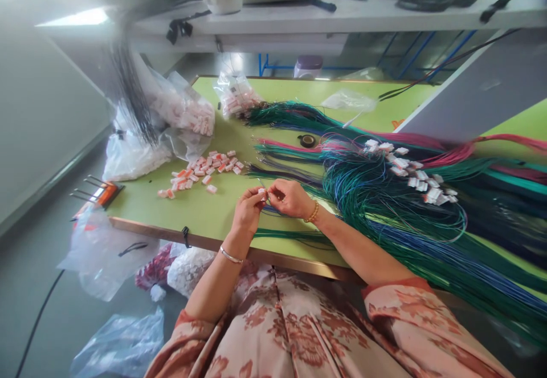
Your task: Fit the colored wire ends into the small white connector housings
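Green tabletop (205, 212) under a grey shelf (342, 19) carries the work. Left hand (248, 210) and right hand (290, 197) meet just above it, fingertips touching. Each grip is pinched on the same small white connector (262, 193), where a thin wire (273, 211) seems to enter it; holding it from both sides probably steadies the tiny part. Wires (384, 207) in green, blue and pink fan out to the right, some already ending in white connectors (410, 173), within easy reach of the right hand. Loose connectors (200, 174), white and orange, lie scattered to the left, near the left hand. Behind them sit plastic bags (183, 113) of more parts, and a tape roll (306, 140) lies among the wires.
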`<state>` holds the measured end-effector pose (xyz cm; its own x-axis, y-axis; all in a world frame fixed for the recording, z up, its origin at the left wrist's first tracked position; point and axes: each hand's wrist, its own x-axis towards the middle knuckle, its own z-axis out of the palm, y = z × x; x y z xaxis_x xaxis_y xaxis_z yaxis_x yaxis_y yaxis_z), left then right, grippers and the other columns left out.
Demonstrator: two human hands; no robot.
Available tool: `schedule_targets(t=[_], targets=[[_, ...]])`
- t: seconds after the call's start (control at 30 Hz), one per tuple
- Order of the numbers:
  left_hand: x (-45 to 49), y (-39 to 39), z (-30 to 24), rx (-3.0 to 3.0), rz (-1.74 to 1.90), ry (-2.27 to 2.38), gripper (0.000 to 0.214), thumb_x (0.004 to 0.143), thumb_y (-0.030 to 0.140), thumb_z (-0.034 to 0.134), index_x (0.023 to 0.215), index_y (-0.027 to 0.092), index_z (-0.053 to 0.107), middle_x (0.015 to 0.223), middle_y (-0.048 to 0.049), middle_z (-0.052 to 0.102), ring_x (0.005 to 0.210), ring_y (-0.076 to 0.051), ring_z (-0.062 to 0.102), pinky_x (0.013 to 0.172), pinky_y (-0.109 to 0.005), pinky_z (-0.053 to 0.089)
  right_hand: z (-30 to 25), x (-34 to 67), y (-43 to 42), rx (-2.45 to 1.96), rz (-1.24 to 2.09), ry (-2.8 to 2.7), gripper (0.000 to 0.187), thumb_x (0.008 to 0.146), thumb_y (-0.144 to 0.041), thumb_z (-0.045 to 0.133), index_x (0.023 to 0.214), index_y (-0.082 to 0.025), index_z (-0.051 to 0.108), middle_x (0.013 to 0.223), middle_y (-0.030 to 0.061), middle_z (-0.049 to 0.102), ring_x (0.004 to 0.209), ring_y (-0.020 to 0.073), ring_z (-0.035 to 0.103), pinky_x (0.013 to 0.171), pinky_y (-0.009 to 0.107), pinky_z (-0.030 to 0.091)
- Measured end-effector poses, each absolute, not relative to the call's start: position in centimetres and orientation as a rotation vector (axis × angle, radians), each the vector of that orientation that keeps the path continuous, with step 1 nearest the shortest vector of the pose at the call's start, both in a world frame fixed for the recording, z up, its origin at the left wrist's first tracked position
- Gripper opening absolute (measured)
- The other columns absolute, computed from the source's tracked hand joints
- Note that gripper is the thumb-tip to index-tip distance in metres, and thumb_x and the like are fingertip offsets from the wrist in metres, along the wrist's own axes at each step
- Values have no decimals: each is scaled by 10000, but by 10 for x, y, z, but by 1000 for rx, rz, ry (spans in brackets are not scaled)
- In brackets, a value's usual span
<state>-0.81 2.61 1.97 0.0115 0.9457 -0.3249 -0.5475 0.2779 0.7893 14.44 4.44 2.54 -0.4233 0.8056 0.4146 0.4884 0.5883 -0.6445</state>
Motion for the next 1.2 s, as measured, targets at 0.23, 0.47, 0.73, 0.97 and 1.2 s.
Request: schedule_targets(t=[0.23,0.47,0.73,0.97,1.2], targets=[[-2,25,23,535,1253,1030,268,540,200,812,735,145,637,692,3,643,605,-77,553,619,-225,420,22,140,42,-1112,554,-2046,121,796,-226,521,683,-181,518,663,15,578,582,104,461,583,227,338],[-1,28,21,536,1246,1062,267,519,206,804,728,122,660,681,-9,638,614,-81,549,600,-218,408,35,150,52,-1103,685,-2098,131,800,-229,545,704,-157,597,632,-3,589,551,87,443,560,215,327],[-12,34,19,511,1217,989,262,540,178,785,764,127,657,712,-22,654,613,-77,545,584,-206,409,35,180,172,-1591,469,-1963,124,780,-176,589,767,-152,710,753,41,709,694,139,597,670,233,416],[-15,28,18,478,1196,1005,289,530,176,801,769,119,648,706,-24,658,607,-79,554,595,-211,419,3,166,206,-1908,442,-1988,135,773,-230,637,855,-204,740,909,48,742,808,164,640,700,231,437],[-19,27,17,461,1188,1009,261,545,170,798,757,122,655,708,-26,652,614,-81,551,591,-212,417,-2,170,210,-1863,379,-1998,192,838,-179,530,915,-173,705,908,88,731,809,179,632,723,248,427]])
